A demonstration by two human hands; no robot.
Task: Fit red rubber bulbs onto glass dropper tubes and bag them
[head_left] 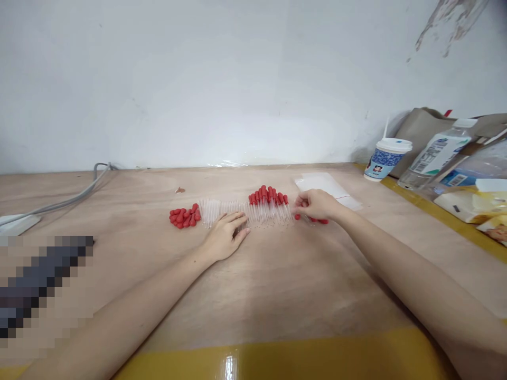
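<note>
A row of slim clear tubes point(227, 207) lies side by side across the table's middle. My left hand point(227, 236) rests on them, palm down, with fingers stretched and thumb apart. To its right, several droppers with red rubber bulbs point(269, 194) lie in the row, bulbs toward the wall. At the row's right end, my right hand point(315, 203) has its fingers pinched together. Directly below those fingertips is a red bulb point(297, 217); whether it is gripped I cannot make out. More red bulbs point(324, 221) show partly under this hand. A pile of loose bulbs point(184, 217) sits left of the tubes.
Behind my right hand lies a clear plastic bag point(325, 184). A lidded paper cup point(386, 159), a water bottle point(439, 153) and food packets point(459, 203) stand at the right. A grey cable point(79, 195) runs along the left. The white wall point(237, 89) bounds the table's back.
</note>
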